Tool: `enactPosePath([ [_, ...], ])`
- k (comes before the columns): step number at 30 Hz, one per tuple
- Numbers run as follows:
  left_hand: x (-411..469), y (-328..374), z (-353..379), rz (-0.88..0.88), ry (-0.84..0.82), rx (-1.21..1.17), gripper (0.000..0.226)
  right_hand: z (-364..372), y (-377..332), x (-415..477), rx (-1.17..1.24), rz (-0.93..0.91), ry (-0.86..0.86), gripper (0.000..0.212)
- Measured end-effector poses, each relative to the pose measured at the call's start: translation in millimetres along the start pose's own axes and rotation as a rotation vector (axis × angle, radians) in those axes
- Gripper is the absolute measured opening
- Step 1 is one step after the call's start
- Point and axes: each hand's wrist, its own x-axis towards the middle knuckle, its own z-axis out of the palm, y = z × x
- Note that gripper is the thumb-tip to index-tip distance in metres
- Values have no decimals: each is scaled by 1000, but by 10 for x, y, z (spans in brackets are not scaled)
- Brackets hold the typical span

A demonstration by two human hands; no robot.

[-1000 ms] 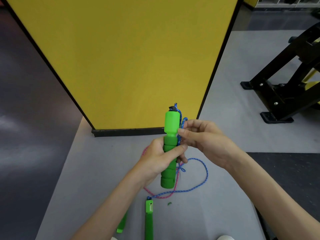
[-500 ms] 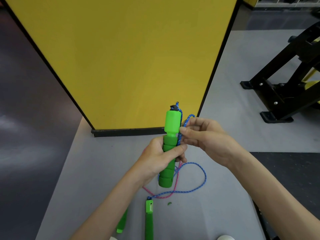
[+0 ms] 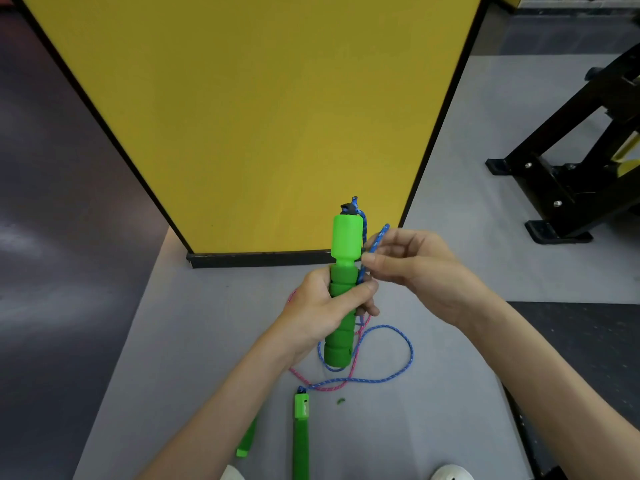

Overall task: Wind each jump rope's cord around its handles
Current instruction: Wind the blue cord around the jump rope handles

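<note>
Head camera, centre of frame: a green foam handle (image 3: 347, 237) stands upright in the left hand (image 3: 322, 313). The fingers are wrapped round its ribbed middle and the thumb lies across the front, a firm clasp. A black cap tops the handle.

A blue cord (image 3: 410, 351) leaves that cap and runs down the handle's right side. Just right of the handle's neck, the right hand (image 3: 419, 268) pinches the cord between thumb and forefinger. A small loop of cord stands up above the fingertips, and the other fingers are loosely curled behind.

Below the hands the blue cord falls in a wide loop on the grey mat (image 3: 207, 341). It ends at the top of a second green handle (image 3: 300, 441), which lies lengthwise at lower centre. A pink cord (image 3: 353, 368) trails beside the blue one, crosses it near the mat and shows again left of the left hand.

A third green handle (image 3: 247, 441) lies lower left, partly hidden under the left forearm. The count is three green handles and two cords, one blue and one pink.

A small green scrap (image 3: 341, 400) lies just right of the second handle's top. A tall yellow panel (image 3: 259, 116) edged in black fills the upper frame. A black metal frame (image 3: 571, 161) stands on the floor at right. Two white shoe tips (image 3: 452, 474) show at the bottom edge.
</note>
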Motion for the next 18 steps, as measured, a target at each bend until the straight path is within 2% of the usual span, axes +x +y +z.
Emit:
enactPosePath([
  [2, 0, -5, 18, -2, -3, -5, 11, -28, -16, 25, 98, -11, 83, 31],
  [4, -7, -10, 39, -8, -13, -14, 9, -59, -32, 52, 252, -33, 155, 22],
  [7, -20, -25, 58, -12, -18, -18, 9, -71, -41, 61, 374, -38, 115, 18],
  [10, -6, -22, 44, 2, 11, -31, 9, -32, -16, 21, 155, -17, -53, 22],
  [12, 5, -15, 20, 12, 30, -50, 9, 2, 1, -5, 23, -38, -93, 20],
  [15, 1, -12, 19, 17, 27, -53, 8, -3, -11, -3, -37, -57, -52, 13],
  [18, -12, -22, 41, -3, -10, -48, 6, -39, -34, 34, 90, -69, 78, 12],
])
